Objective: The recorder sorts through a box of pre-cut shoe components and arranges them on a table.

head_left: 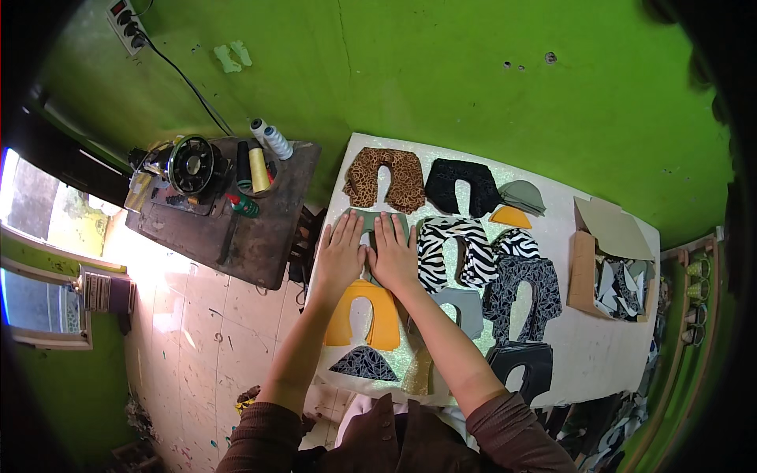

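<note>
My left hand [339, 254] and my right hand [393, 256] lie flat, side by side with thumbs close together, on a green U-shaped cut piece [367, 216]. Much of that piece is hidden under my palms. Beyond my fingertips is a brown leopard-print U-shaped piece [404, 180], with a black one [482, 188] to its right. Zebra-print pieces [431, 260] lie right beside my right hand. A yellow U-shaped piece [386, 319] sits nearer me, between my forearms, and a dark patterned triangular piece [363, 364] lies below it.
The white table [591, 374] also carries grey [471, 310], dark patterned [544, 288] and black U-shaped pieces [538, 370], green rounded pieces [524, 195], and an open cardboard box [583, 272] of scraps. At left, a sewing machine [189, 165] and thread cones [258, 167] stand on a dark table [264, 244].
</note>
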The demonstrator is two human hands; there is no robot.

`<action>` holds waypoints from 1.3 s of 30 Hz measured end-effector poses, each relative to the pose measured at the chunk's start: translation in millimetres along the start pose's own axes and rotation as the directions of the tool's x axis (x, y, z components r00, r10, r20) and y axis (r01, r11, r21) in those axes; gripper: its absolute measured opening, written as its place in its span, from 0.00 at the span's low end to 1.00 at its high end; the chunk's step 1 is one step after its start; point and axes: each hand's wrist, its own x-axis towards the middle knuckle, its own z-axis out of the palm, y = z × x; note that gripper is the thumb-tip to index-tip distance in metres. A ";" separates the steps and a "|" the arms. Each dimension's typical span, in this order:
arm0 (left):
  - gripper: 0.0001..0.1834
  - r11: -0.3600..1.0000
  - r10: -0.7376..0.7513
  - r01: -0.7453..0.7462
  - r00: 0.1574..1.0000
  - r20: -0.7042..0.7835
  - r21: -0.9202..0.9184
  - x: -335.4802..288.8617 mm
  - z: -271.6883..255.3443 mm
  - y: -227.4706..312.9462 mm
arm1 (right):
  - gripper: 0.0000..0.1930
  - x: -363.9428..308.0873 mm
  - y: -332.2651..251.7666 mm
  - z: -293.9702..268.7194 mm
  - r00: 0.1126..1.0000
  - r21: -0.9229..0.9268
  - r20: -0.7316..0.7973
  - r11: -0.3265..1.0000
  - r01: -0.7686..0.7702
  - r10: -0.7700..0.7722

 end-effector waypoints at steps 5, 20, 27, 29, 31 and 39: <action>0.28 1.000 -0.010 0.010 1.000 0.012 0.019 0.2 -2.9 1.2 | 0.28 1.0 2.6 -9.6 0.999 0.030 0.000 0.998 0.047 -0.047; 0.25 0.955 0.063 -0.047 0.997 0.046 -0.293 -66.1 -26.3 169.3 | 0.25 -143.9 76.6 -101.3 0.991 0.170 -0.015 0.977 -0.129 0.134; 0.23 0.932 0.188 -0.177 0.982 0.007 -0.316 -66.6 -17.9 263.4 | 0.25 -204.5 146.7 -143.1 0.958 0.178 -0.036 0.945 -0.274 0.284; 0.23 0.929 0.187 -0.176 0.982 0.004 -0.327 -67.7 -17.9 289.8 | 0.24 -223.3 167.1 -161.0 0.950 0.212 -0.027 0.930 -0.299 0.311; 0.23 0.923 0.167 -0.154 0.986 0.005 -0.353 -74.3 -15.9 318.0 | 0.24 -246.2 192.2 -171.9 0.954 0.219 -0.043 0.934 -0.281 0.297; 0.24 0.924 0.127 -0.111 0.992 0.021 -0.367 -76.9 -3.9 410.5 | 0.23 -284.2 249.3 -193.7 0.985 0.197 0.015 0.965 -0.173 0.173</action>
